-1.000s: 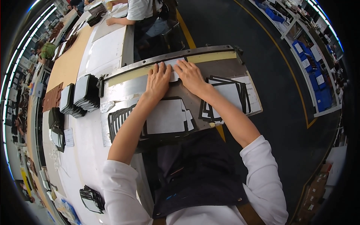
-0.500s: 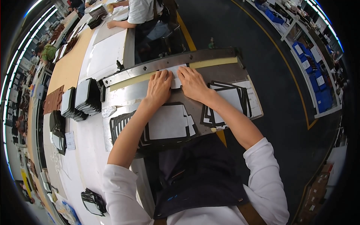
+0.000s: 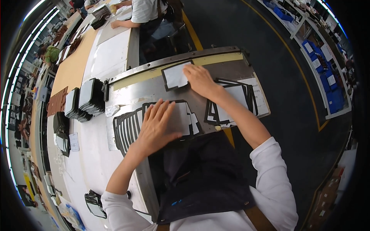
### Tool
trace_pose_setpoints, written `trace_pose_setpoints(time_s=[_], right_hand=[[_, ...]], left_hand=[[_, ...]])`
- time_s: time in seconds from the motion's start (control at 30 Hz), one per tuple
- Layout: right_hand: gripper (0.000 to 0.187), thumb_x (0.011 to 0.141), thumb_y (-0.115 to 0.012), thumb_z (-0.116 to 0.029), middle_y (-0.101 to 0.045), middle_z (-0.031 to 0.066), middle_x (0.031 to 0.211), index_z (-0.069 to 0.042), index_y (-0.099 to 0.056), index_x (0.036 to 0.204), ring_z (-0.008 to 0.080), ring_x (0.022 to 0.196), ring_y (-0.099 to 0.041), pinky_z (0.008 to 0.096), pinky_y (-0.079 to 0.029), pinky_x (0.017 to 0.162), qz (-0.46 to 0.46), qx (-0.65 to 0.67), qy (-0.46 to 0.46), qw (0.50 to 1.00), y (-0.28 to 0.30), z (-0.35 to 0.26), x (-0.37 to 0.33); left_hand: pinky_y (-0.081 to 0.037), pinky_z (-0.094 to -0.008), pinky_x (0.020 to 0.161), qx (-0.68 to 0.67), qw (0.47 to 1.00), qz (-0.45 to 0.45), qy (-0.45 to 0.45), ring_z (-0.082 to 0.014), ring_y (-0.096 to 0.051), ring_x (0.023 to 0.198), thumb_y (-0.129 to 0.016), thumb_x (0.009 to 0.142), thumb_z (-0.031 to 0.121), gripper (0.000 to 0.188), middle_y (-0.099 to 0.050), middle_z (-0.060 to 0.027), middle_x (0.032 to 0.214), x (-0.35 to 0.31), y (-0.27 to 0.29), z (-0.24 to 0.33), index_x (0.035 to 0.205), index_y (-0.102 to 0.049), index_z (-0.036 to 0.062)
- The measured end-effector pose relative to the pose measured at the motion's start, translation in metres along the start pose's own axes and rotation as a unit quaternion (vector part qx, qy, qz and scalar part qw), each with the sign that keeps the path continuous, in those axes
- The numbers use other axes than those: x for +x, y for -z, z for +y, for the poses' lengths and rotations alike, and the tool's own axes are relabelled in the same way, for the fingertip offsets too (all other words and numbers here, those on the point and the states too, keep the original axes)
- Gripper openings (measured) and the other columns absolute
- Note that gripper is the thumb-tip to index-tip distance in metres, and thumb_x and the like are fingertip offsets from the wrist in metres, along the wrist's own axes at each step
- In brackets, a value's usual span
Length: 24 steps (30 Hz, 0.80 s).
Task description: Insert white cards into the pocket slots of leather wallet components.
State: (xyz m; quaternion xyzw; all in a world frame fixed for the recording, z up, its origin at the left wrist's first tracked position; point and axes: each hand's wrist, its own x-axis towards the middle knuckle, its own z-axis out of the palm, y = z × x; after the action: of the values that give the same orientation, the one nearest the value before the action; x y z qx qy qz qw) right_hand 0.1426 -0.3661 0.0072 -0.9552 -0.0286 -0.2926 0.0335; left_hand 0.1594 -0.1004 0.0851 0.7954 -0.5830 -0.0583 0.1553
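My right hand [image 3: 201, 80] grips the right edge of a white panel with dark edging [image 3: 176, 76], its fingers bent over the rim. The panel lies at a slant over the metal plate [image 3: 133, 93], just on the near side of a long metal bar [image 3: 154, 66]. My left hand [image 3: 155, 125] is spread open over a fanned row of similar dark-edged panels [image 3: 129, 129] near my apron. It covers part of the top panel, and I cannot tell whether it touches. Beside my right forearm is a looser pile of such panels [image 3: 233, 98].
Tall stacks of dark-edged pieces [image 3: 91, 96] stand on the long table at the left, with brown pieces [image 3: 58, 102] behind. Another person's arm [image 3: 125, 24] rests on the table's far end. Blue bins [image 3: 329, 81] fill a rack across the dark floor at the right.
My left hand has let go of the panel at the bar and come back over the fanned row. My right hand keeps the panel, now turned and drawn nearer. The bar's front face looks narrower.
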Motion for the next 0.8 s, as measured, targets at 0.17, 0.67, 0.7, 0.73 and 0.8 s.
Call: trace_pose_setpoints(time_s=[0.17,0.67,0.7,0.73,0.8], right_hand=[[0.036,0.083,-0.055,0.007,-0.062,0.0232,0.124,0.007,-0.058,0.119,0.036,0.12,-0.058,0.0465,-0.044,0.104,0.009,-0.049,-0.011,0.999,0.09,0.012,-0.025],[0.049,0.082,-0.074,-0.015,-0.047,0.0111,0.146,-0.008,-0.06,0.128,0.028,0.14,-0.038,0.0464,-0.033,0.114,-0.146,0.287,0.068,0.944,0.094,-0.085,-0.075],[0.049,0.082,-0.074,-0.015,-0.047,0.0111,0.146,-0.008,-0.06,0.128,0.028,0.14,-0.038,0.0464,-0.033,0.114,-0.147,0.288,0.07,0.944,0.089,-0.082,-0.074],[0.038,0.083,-0.072,-0.014,-0.054,0.0102,0.139,-0.007,-0.064,0.12,0.0269,0.137,-0.042,0.0459,-0.033,0.113,-0.142,0.321,0.077,0.933,0.084,-0.078,-0.074],[0.017,0.087,-0.066,-0.011,-0.066,0.0056,0.124,-0.005,-0.073,0.102,0.0241,0.132,-0.05,0.0437,-0.035,0.112,-0.135,0.426,0.033,0.894,0.077,-0.072,-0.07]], left_hand=[[-0.023,-0.0498,0.117,0.03,1.0,-0.005,-0.002,-0.034,-0.03,0.142,-0.08,0.073,0.04,0.088,-0.041,-0.0165,0.147,-0.037,-0.001,0.002,0.143,-0.041,0.0044],[-0.036,-0.0469,0.111,0.028,0.993,0.103,-0.048,-0.0295,-0.053,0.127,-0.075,0.083,0.028,0.041,-0.063,-0.0111,0.125,-0.039,-0.009,-0.001,0.115,-0.066,0.0048],[-0.036,-0.0469,0.111,0.018,0.992,0.112,-0.047,-0.0292,-0.054,0.126,-0.075,0.083,0.027,0.039,-0.063,-0.0109,0.124,-0.04,-0.01,-0.002,0.114,-0.067,0.0046],[-0.036,-0.0469,0.111,0.018,0.992,0.113,-0.046,-0.0292,-0.054,0.126,-0.075,0.083,0.027,0.039,-0.063,-0.0109,0.124,-0.041,-0.01,-0.002,0.114,-0.067,0.0046],[-0.036,-0.0472,0.112,0.019,0.992,0.116,-0.045,-0.0296,-0.053,0.127,-0.075,0.083,0.028,0.04,-0.063,-0.0114,0.124,-0.042,-0.009,-0.001,0.114,-0.067,0.0038]])
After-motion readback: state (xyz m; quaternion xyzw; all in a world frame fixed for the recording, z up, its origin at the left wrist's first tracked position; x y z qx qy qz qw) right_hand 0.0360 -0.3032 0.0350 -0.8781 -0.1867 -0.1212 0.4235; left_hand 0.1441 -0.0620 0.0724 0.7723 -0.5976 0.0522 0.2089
